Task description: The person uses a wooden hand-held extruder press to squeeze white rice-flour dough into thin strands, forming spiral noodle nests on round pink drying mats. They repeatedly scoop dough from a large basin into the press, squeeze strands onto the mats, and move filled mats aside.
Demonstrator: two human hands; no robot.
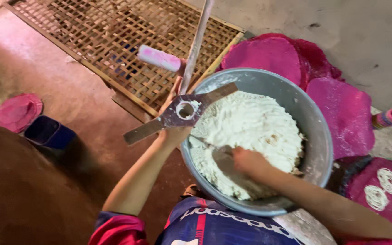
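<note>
The dough (pixel 250 131) sits heaped in the grey bowl (pixel 316 136). The right hand (pixel 248 161) is clenched on a scoop (pixel 221 156) dug into it; the left hand (pixel 175 131) grips a metal press (pixel 180 113) at the rim. Looks like filling the press: next needs a clean lift across. The scoop's blade is buried, and 1 pole (pixel 196 45) runs out of view.

Probably a home food-making yard. A woven bamboo drying rack (pixel 128 41) lies on bare concrete floor (pixel 368 31). Round pink mats (pixel 341 113) sit nearby.
</note>
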